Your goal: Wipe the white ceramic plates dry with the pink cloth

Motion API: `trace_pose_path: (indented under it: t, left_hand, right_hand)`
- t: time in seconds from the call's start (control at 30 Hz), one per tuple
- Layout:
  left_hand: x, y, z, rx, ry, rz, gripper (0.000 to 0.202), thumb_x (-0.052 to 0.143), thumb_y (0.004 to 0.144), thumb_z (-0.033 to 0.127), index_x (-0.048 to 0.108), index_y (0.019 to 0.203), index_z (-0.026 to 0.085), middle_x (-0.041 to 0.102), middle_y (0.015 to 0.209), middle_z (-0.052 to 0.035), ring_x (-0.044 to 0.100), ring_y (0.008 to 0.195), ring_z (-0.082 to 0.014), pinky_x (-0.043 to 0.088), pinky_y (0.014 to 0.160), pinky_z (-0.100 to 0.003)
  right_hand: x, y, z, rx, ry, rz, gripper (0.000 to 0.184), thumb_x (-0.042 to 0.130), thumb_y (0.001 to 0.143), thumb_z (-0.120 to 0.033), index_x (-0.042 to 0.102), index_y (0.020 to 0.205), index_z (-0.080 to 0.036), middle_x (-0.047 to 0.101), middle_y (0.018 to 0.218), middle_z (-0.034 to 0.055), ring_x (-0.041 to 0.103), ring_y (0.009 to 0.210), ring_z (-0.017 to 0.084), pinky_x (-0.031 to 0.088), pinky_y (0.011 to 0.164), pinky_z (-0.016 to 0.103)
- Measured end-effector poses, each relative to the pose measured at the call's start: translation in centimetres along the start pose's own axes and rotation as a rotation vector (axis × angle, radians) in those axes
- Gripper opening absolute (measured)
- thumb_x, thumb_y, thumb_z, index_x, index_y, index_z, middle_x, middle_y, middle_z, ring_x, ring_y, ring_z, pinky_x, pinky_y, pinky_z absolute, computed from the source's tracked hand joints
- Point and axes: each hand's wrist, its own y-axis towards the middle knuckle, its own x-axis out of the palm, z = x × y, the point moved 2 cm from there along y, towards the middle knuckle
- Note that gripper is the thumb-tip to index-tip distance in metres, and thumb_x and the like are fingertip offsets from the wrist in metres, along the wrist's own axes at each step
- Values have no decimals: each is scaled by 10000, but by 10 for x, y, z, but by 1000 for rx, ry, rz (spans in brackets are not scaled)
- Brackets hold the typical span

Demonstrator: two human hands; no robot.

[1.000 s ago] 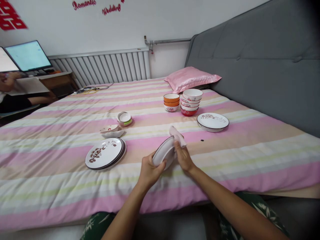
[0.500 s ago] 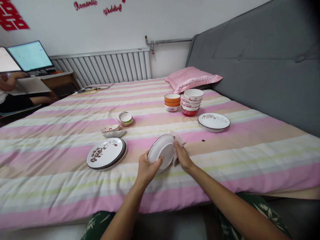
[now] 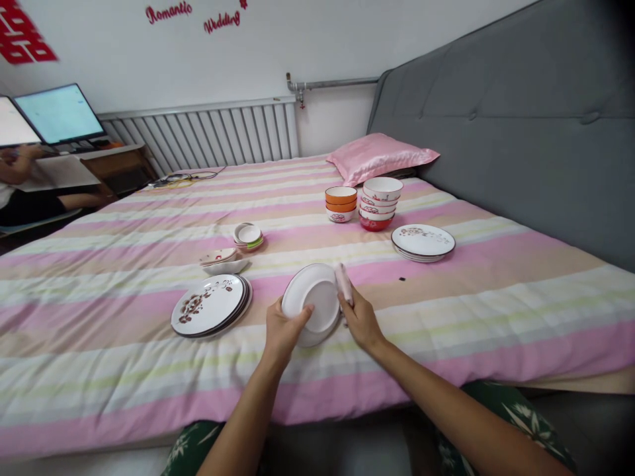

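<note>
A white plate [image 3: 321,305] with a dark rim is tilted up over the bed, its underside and foot ring facing me. My left hand [image 3: 286,327] grips its left edge, thumb pressed on the underside. My right hand [image 3: 361,318] is closed on a pale cloth [image 3: 343,283] at the plate's right edge; some of its fingers are hidden behind. Left of my hands lies a stack of flower-patterned plates [image 3: 208,305]. Farther right rests another stack of plates [image 3: 423,240] with a similar brown pattern.
Small dishes [image 3: 224,262] and little bowls [image 3: 247,234] sit beyond the left stack. Orange bowls [image 3: 341,196] and white-and-red bowls [image 3: 381,198] are stacked near a pink pillow [image 3: 380,157]. A grey headboard [image 3: 516,125] rises at right. A person [image 3: 30,192] sits at far left by monitors [image 3: 59,114].
The plate has turned so more of its underside faces me, and it has shifted slightly left with my left hand. The cloth now looks bunched upright at the plate's right edge.
</note>
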Motion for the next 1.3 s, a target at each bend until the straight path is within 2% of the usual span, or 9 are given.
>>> trace_pose_path:
  t: [0.23, 0.5, 0.63, 0.8, 0.93, 1.0, 1.1, 1.2, 1.3]
  left_hand:
    - [-5, 5, -6, -31, -133, 3, 565, 766, 569, 269, 596, 1087, 119, 689, 965, -101, 657, 813, -212, 534, 708, -297]
    - [-8, 7, -9, -42, -122, 41, 542, 772, 557, 284, 604, 1043, 114, 691, 939, -104, 657, 785, -211, 533, 684, -295]
    - [-8, 7, -9, -58, -92, 74, 513, 773, 557, 296, 599, 1000, 106, 685, 933, -117, 657, 775, -214, 534, 674, -301]
    - [-9, 8, -10, -47, -62, 93, 526, 770, 565, 303, 588, 1019, 108, 679, 946, -123, 654, 794, -219, 534, 677, -305]
    - [-8, 7, -8, 12, 1, 59, 540, 756, 586, 317, 582, 1049, 99, 669, 978, -135, 645, 832, -235, 529, 700, -320]
    - [-7, 6, -5, 47, 56, 34, 531, 747, 601, 334, 586, 1048, 98, 669, 979, -131, 640, 848, -240, 525, 715, -326]
    - [-6, 3, 1, 90, 130, -5, 509, 721, 636, 372, 591, 1044, 97, 672, 969, -121, 636, 853, -242, 520, 715, -325]
    - [-5, 0, 6, 120, 160, -40, 469, 664, 693, 415, 600, 1034, 99, 676, 947, -108, 633, 846, -242, 511, 689, -310]
    - [-4, -2, 9, 165, 178, -72, 426, 586, 761, 438, 609, 1026, 105, 674, 944, -97, 621, 861, -238, 492, 694, -295]
  right_hand:
    - [-1, -3, 5, -61, -155, -22, 550, 416, 748, -166, 441, 1295, -218, 690, 867, 24, 649, 779, 209, 535, 682, 339]
    - [-3, -9, 0, -96, -279, -16, 582, 377, 697, -80, 488, 1252, -214, 644, 1097, 61, 636, 841, 207, 512, 722, 330]
    - [-6, -13, -6, -72, -285, -28, 451, 389, 741, -121, 535, 1156, -221, 672, 866, 27, 616, 712, 190, 473, 635, 279]
    - [-13, -12, -13, -13, -85, 79, 197, 414, 837, -297, 567, 914, -201, 522, 600, -34, 495, 551, 134, 391, 537, 226]
    - [-22, -4, -18, -32, 15, 214, 205, 420, 848, -342, 558, 867, -191, 502, 619, -30, 471, 568, 126, 385, 534, 220]
    - [-26, -1, -18, -67, -41, 270, 220, 421, 848, -328, 563, 946, -192, 560, 689, -11, 513, 620, 142, 414, 586, 237]
    - [-29, 3, -13, -150, -150, 333, 321, 415, 841, -285, 524, 1129, -193, 630, 956, 51, 581, 846, 191, 446, 748, 290]
    - [-24, 4, -5, -175, -218, 250, 442, 404, 821, -227, 439, 1260, -200, 558, 1207, 79, 535, 1067, 221, 417, 887, 336]
    - [-14, 3, 0, -115, -264, 7, 506, 404, 790, -183, 405, 1295, -219, 552, 1230, 67, 534, 1088, 225, 424, 893, 346]
